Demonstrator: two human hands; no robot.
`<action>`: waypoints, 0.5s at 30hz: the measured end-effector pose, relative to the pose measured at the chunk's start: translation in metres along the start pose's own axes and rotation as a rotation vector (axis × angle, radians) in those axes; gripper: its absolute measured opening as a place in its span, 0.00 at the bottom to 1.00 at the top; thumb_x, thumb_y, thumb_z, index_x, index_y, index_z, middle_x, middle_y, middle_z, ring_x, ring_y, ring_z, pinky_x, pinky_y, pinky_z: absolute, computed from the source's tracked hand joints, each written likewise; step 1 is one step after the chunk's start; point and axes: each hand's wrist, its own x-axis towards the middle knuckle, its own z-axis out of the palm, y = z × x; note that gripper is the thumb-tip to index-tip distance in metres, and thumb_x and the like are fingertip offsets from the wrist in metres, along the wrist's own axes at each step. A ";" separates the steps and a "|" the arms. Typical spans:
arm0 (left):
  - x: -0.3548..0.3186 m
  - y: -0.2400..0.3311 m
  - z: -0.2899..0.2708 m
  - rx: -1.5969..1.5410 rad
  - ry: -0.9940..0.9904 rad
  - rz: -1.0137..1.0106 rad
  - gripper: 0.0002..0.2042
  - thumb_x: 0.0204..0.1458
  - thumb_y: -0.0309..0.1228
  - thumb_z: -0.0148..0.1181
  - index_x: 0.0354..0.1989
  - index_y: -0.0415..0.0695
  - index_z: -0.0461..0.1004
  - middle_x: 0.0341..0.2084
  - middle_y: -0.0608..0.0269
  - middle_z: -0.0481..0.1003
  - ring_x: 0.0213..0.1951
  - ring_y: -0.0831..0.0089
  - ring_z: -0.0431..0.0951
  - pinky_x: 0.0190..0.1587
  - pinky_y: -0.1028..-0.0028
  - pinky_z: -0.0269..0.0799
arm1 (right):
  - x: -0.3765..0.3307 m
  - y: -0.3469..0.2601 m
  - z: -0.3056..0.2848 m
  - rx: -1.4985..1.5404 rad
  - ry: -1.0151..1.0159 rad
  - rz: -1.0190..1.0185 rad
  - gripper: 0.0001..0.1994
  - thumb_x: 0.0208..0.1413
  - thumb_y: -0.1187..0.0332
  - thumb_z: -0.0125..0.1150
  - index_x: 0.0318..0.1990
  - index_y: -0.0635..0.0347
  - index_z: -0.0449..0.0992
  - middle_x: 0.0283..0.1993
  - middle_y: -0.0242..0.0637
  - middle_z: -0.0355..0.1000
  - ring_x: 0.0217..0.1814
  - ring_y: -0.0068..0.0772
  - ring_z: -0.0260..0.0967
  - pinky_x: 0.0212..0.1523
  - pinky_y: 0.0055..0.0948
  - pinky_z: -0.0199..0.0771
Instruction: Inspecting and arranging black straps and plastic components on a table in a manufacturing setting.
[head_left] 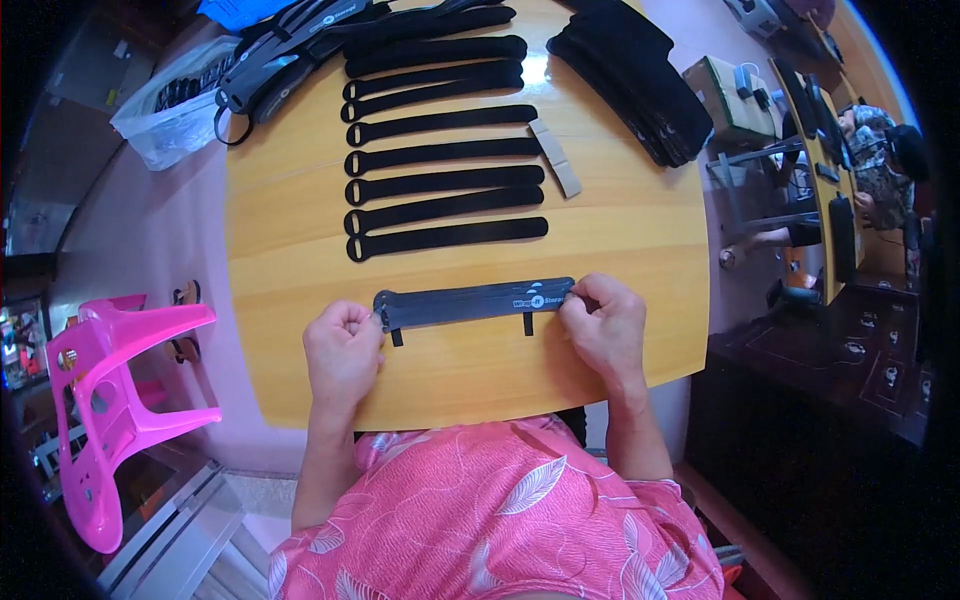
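A dark grey hook-and-loop strap point(450, 304) with a pale print near one end lies stretched sideways before me on the table. My left hand point(343, 350) pinches its rounded left end. At the other end, the thumb and fingers of my right hand point(608, 322) are closed on the strap's tip. Two short black tabs stick out below its lower edge. Beyond it, several black straps point(450, 240) lie in a column, their slotted ends to the left. A beige strip point(555, 157) rests across the right ends of some of them.
Grey printed straps point(285, 65) are heaped at the far left, beside a clear plastic bag point(175, 120). Black folded straps point(635, 80) form a stack at the far right of the wooden table point(640, 240). A pink stool point(105, 400) is on the left; another person point(880, 160) sits at the right.
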 end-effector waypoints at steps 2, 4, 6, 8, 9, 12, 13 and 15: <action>0.000 0.000 0.000 -0.008 0.008 0.023 0.05 0.50 0.23 0.57 0.23 0.37 0.72 0.13 0.66 0.71 0.13 0.83 0.69 0.16 0.80 0.62 | 0.000 -0.001 0.000 -0.012 0.016 0.004 0.05 0.44 0.75 0.57 0.25 0.69 0.75 0.18 0.39 0.69 0.20 0.24 0.67 0.24 0.25 0.65; 0.000 0.000 0.001 -0.009 0.006 0.027 0.05 0.50 0.23 0.57 0.23 0.37 0.72 0.13 0.66 0.71 0.13 0.83 0.69 0.16 0.80 0.62 | 0.000 -0.003 0.000 -0.027 0.020 -0.006 0.05 0.44 0.75 0.57 0.25 0.69 0.75 0.18 0.39 0.69 0.20 0.25 0.67 0.24 0.25 0.65; 0.000 -0.001 0.001 -0.010 0.005 0.031 0.05 0.50 0.23 0.57 0.23 0.36 0.72 0.13 0.66 0.71 0.13 0.83 0.68 0.16 0.80 0.62 | 0.000 -0.005 -0.001 -0.041 0.023 -0.016 0.05 0.44 0.75 0.57 0.25 0.69 0.75 0.17 0.40 0.69 0.20 0.26 0.67 0.24 0.26 0.66; 0.000 -0.002 0.001 0.000 0.008 0.035 0.05 0.50 0.23 0.57 0.23 0.37 0.72 0.13 0.67 0.71 0.13 0.83 0.68 0.16 0.80 0.62 | 0.000 -0.005 -0.001 -0.047 0.032 -0.011 0.05 0.44 0.75 0.57 0.25 0.68 0.75 0.17 0.42 0.69 0.19 0.28 0.68 0.24 0.27 0.66; 0.000 -0.002 0.001 -0.001 0.009 0.035 0.05 0.50 0.23 0.57 0.23 0.37 0.72 0.13 0.67 0.71 0.13 0.83 0.68 0.16 0.80 0.62 | 0.000 -0.005 -0.001 -0.047 0.031 -0.012 0.05 0.44 0.75 0.57 0.25 0.68 0.75 0.17 0.42 0.69 0.19 0.28 0.68 0.24 0.27 0.66; 0.000 -0.001 0.001 -0.014 0.010 0.031 0.05 0.50 0.22 0.57 0.23 0.37 0.72 0.13 0.67 0.71 0.13 0.84 0.68 0.16 0.80 0.61 | 0.000 -0.002 0.000 -0.062 0.024 -0.022 0.05 0.44 0.75 0.57 0.24 0.68 0.75 0.17 0.41 0.69 0.20 0.28 0.68 0.24 0.27 0.67; 0.000 0.000 0.001 -0.001 0.005 0.044 0.05 0.50 0.22 0.57 0.23 0.37 0.72 0.13 0.67 0.71 0.13 0.84 0.68 0.16 0.80 0.60 | 0.000 -0.003 0.001 -0.072 0.021 -0.018 0.04 0.44 0.75 0.57 0.24 0.68 0.75 0.18 0.41 0.69 0.20 0.28 0.69 0.24 0.27 0.67; 0.000 0.000 0.000 0.013 0.001 0.056 0.05 0.50 0.22 0.57 0.23 0.37 0.72 0.13 0.68 0.71 0.13 0.84 0.68 0.16 0.80 0.60 | 0.000 -0.003 0.001 -0.081 0.017 -0.016 0.04 0.44 0.75 0.57 0.24 0.67 0.75 0.18 0.41 0.69 0.20 0.28 0.69 0.24 0.27 0.67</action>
